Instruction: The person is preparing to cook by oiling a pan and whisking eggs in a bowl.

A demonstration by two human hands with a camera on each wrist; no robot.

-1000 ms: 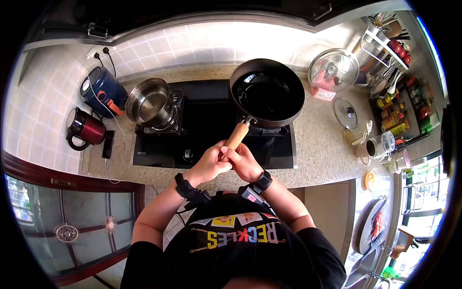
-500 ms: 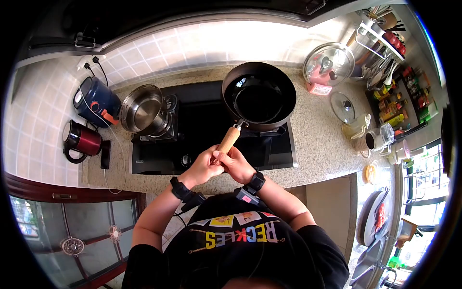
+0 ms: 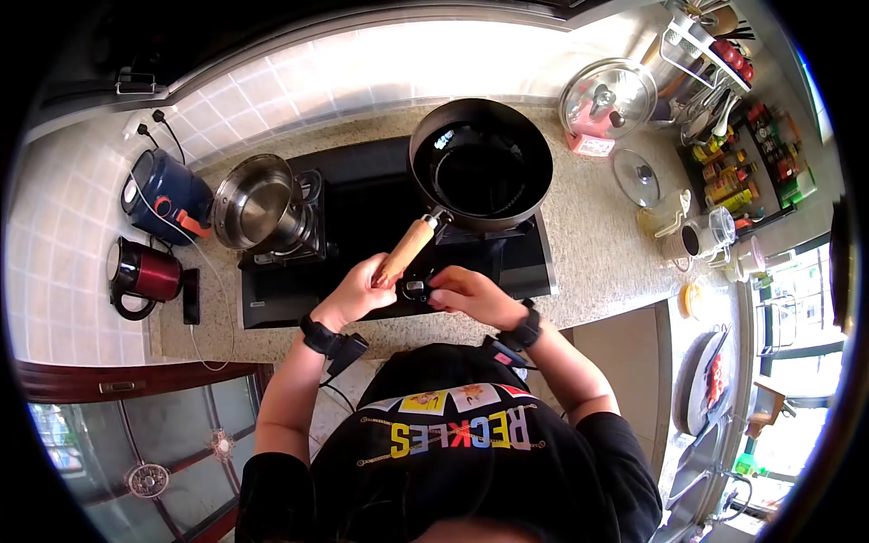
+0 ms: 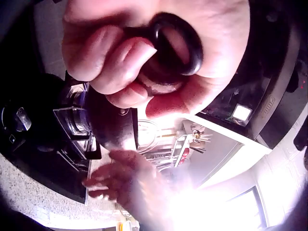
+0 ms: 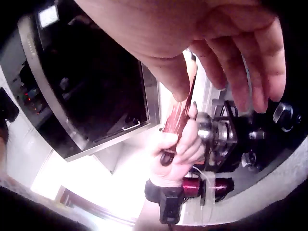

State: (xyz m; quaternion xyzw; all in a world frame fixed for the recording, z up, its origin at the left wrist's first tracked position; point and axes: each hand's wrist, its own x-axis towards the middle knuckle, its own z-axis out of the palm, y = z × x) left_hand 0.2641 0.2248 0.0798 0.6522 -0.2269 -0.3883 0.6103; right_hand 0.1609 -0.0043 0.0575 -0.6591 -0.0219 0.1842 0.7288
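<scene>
A dark wok point(image 3: 480, 167) sits over the right burner, its wooden handle point(image 3: 409, 246) angled back toward the person. The left hand point(image 3: 360, 294) grips the end of that handle; the left wrist view shows fingers curled round it and a black ring point(image 4: 195, 53) at its tip. The right hand point(image 3: 475, 297) is off the handle, over the front of the black stove point(image 3: 362, 217). Its fingers point(image 5: 240, 72) are loosely bent with nothing between them. Just left of its fingertips in the head view is a stove knob point(image 3: 416, 288).
A steel pot point(image 3: 258, 204) stands on the left burner. Further left are a blue appliance point(image 3: 163, 195) and a red kettle point(image 3: 149, 276). At the right are a large glass lid point(image 3: 625, 86), a small glass lid point(image 3: 636, 178), jars and seasoning bottles point(image 3: 729, 185).
The right hand has let go of the wok handle and moved right, by the stove knob. The left hand keeps its grip on the handle. The head view has shifted slightly.
</scene>
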